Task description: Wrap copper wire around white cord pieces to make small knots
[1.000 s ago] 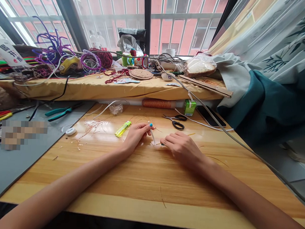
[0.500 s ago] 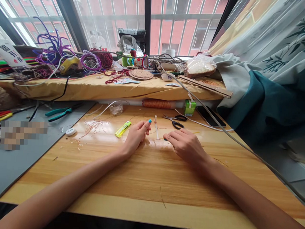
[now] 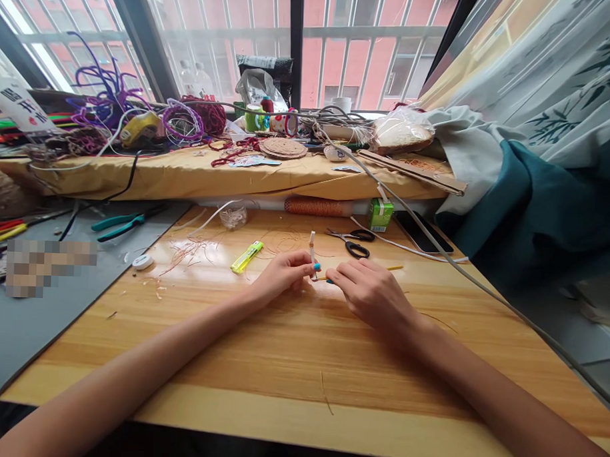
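My left hand (image 3: 289,270) pinches a thin white strip (image 3: 312,245), which stands up above the thumb with a brownish band near its top. Close by on the right, my right hand (image 3: 366,284) is closed around a slim yellow tool (image 3: 394,267); its thin tip reaches the lower end of the strip by the left thumb. A yellow-green lighter (image 3: 246,257) lies left of my left hand. Black-handled scissors (image 3: 357,242) rest just beyond my right hand. Fine reddish thread (image 3: 284,241) loops over the wooden table (image 3: 240,359) behind my fingers.
At the table's back are a clear round container (image 3: 233,216), an orange thread spool (image 3: 316,207), a green box (image 3: 381,214) and a black phone (image 3: 425,233). Teal pliers (image 3: 119,226) lie on the grey surface at left. A grey cable (image 3: 478,284) crosses the right side.
My left hand has moved right and its fingers have closed on the white strip. My right hand has turned slightly, and the yellow tool now shows more clearly on both sides of it.
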`<state>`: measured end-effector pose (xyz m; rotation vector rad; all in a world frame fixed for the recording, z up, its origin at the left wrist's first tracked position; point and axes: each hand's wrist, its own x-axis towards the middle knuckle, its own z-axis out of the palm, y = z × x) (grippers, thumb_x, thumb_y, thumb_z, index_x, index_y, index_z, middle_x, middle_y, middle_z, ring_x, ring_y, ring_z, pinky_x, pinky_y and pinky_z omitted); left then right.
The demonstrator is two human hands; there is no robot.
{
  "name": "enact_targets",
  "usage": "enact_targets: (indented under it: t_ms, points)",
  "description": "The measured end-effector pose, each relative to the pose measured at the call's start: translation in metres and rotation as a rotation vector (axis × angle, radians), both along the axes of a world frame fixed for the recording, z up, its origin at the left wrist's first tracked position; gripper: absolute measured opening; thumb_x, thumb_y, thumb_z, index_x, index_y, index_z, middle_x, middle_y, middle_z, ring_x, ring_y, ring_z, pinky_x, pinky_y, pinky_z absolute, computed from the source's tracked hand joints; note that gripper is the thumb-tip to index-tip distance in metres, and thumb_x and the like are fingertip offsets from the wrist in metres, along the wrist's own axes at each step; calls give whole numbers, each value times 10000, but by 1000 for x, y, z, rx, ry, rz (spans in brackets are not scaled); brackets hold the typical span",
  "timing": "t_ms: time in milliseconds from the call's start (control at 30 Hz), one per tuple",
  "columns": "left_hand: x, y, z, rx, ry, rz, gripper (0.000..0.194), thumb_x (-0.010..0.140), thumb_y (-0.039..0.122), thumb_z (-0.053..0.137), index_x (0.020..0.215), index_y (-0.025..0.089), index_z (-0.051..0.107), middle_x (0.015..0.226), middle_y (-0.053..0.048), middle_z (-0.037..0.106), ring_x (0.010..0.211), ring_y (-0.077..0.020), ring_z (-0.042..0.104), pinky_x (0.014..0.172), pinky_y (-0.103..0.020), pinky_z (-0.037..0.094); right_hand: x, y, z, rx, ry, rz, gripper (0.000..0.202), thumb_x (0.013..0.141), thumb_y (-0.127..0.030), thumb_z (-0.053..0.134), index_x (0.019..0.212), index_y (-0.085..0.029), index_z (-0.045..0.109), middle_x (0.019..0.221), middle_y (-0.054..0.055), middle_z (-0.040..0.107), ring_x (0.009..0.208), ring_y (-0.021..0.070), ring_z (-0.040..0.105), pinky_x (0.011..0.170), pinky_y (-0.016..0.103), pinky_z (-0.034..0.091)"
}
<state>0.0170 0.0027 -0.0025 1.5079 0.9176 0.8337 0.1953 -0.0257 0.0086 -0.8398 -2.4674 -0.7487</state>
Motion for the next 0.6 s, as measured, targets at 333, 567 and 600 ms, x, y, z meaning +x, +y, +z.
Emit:
enact_targets:
  t_ms: [333, 567, 600]
  points:
    - [-1, 2, -3, -27, -48, -50, 185, 702, 326, 539, 740, 145, 553, 607, 30, 539, 465, -45, 420, 445, -172, 285, 2, 2, -2, -211, -48, -59, 186, 759, -55, 413, 790, -148, 571, 678, 26, 557, 625, 136, 472, 564, 250, 252]
    - [-1, 2, -3, -20, -31, -39, 158, 687, 282, 543, 743, 139, 580, 623, 19, 547, 503, -55, 416, 472, -173, 295, 5, 4, -2, -373, -78, -59, 190, 777, -58, 400, 810, -154, 561, 722, 25, 573, 660, 131, 487, 572, 240, 263]
    - [-1, 2, -3, -17, -28, -40, 156, 684, 278, 542, 743, 140, 584, 620, 18, 547, 506, -56, 413, 474, -173, 296, 5, 4, -2, -392, -85, -59, 191, 777, -55, 398, 805, -153, 559, 725, 25, 575, 662, 130, 490, 573, 239, 265]
